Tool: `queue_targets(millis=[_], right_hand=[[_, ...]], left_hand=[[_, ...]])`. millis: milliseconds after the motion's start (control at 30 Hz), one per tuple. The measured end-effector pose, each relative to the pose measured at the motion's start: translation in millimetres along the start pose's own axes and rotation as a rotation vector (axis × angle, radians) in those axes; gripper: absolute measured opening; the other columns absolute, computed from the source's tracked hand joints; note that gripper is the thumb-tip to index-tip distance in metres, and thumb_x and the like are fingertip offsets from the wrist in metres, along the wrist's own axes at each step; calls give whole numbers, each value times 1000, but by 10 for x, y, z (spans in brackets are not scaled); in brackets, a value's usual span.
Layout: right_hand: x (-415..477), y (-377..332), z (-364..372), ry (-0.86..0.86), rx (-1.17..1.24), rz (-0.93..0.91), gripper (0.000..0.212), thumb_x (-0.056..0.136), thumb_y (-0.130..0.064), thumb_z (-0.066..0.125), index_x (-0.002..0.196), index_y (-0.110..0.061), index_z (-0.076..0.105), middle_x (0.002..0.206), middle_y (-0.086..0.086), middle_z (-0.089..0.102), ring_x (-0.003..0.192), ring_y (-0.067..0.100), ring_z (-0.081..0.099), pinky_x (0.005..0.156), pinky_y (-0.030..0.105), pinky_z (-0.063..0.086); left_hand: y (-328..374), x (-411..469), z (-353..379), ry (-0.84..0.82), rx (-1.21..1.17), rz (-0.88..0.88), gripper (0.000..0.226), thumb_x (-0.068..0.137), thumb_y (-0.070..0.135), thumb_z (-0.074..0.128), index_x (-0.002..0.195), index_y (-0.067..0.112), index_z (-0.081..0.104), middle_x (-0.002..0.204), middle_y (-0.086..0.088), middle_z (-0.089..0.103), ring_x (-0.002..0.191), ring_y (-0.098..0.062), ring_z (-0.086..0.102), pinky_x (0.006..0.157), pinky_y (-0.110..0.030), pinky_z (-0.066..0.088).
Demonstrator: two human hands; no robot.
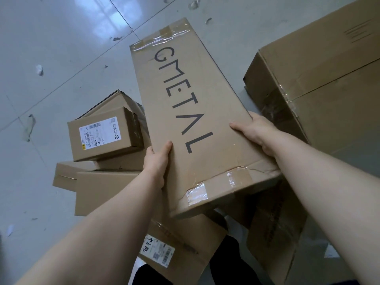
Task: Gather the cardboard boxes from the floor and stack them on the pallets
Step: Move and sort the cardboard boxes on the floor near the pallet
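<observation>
Both hands, left (pixel 157 161); right (pixel 260 133), clasp long taped GMETAL carton (pixel 191 112).

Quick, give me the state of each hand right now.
Left hand: closed on the left edge of the long GMETAL box.
Right hand: closed on the same box's right edge.

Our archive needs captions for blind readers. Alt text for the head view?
Left hand and right hand grip a long GMETAL box by its sides, above smaller boxes scattered on a tiled floor.
</observation>
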State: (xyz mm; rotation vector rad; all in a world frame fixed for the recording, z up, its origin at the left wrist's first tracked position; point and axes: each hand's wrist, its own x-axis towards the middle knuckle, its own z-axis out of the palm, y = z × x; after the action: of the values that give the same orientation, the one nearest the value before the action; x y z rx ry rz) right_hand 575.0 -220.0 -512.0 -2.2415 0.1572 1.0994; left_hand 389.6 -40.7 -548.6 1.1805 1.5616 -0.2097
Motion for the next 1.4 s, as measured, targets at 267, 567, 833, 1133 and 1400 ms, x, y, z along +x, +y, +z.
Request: queue_targets(millis=[267, 567, 833, 1133, 1400], right_hand=[[-633, -250, -235, 13, 34, 7, 55, 83, -47, 69, 132, -27, 54, 128, 1, 60, 113, 25, 56, 92, 32, 45], [-1452, -428, -587, 35, 118, 41, 98, 49, -71, 66, 137, -31, 49, 133, 0, 59, 117, 29, 57, 101, 44, 47], [-2492, -658, -874, 91, 247, 40, 74, 82, -47, 70, 145, -21, 40, 137, 3, 53, 117, 29, 56, 85, 34, 46], [-3943, -304, -734, 262, 464, 125, 78, 83, -48, 69, 147, -20, 36, 136, 7, 54, 106, 28, 56, 79, 37, 43], [-5235, 323, -371, 477, 673, 257, 89, 85, -50, 66, 154, -22, 19, 152, 10, 38, 131, 34, 43, 104, 48, 38]], left_hand=[[313, -596, -351, -5, 28, 45, 63, 82, 53, 66, 133, 22, 46, 127, -2, 57, 113, -26, 55, 100, -42, 44], [791, -1543, -781, -50, 93, 89, 52, 87, 50, 63, 127, 23, 46, 117, -2, 56, 102, -24, 54, 82, -37, 41], [1028, -2346, -1180, -91, 150, 184, 37, 87, 47, 63, 114, 24, 51, 77, 0, 56, 78, -20, 56, 81, -36, 48], [944, -3046, -1634, -268, 365, 385, 51, 85, 54, 63, 119, 20, 45, 113, -7, 57, 103, -29, 55, 81, -40, 42], [664, -3830, -1794, -454, 628, 537, 53, 86, 56, 60, 122, 21, 44, 112, -7, 55, 99, -28, 53, 82, -43, 42]])
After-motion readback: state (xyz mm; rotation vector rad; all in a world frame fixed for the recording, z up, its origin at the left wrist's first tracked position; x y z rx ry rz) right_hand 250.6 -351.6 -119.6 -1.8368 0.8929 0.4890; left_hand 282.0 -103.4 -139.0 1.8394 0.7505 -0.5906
